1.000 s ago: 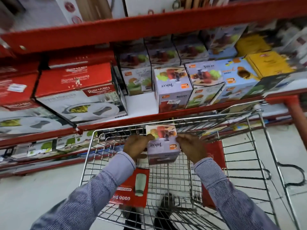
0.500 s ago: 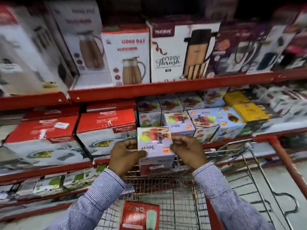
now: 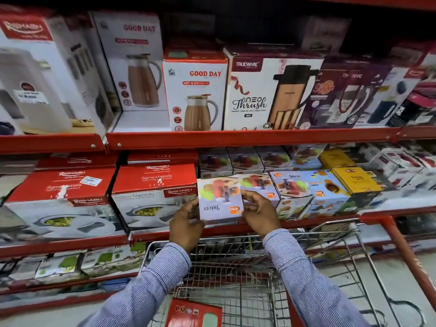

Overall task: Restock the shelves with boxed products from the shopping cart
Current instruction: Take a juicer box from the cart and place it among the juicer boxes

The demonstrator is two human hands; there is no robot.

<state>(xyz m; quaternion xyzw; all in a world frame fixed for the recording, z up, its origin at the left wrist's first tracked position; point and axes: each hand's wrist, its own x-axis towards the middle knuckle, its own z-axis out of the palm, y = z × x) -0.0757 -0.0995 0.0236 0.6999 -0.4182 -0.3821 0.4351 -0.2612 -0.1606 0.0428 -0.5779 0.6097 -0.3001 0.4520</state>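
The person stands before the red shelves and holds a small juicer box between both hands, at the front edge of the middle shelf, just above the shopping cart. The left hand closes on the left side of the box with the fingers curled around its lower corner, and the right hand closes on the right side, thumb on the front face; both have a firm grip on it and nothing else. The box is turned so that the word "Juicer" reads upside down, with an orange logo beside it. I judge it to be light, because two hands carry it easily by the edges, and it is stiff cardboard with a smooth printed surface, so it may slip a little if pressed only with fingertips. It is better to take it by the two opposite sides, as now, and not by the thin top flap. It goes beside another juicer box that stands just behind the right hand, and further to the right more of these are in a row. To the left lie red and white boxes with "Rishabh" and "Sigma Marbella" written on them. On the upper shelf I can read "GOOD DAY" and "HOT N SIP" on a jug box, and "TRUEWARE" with "Neo Thrush" on a flask box. In the cart one red box waits yet.
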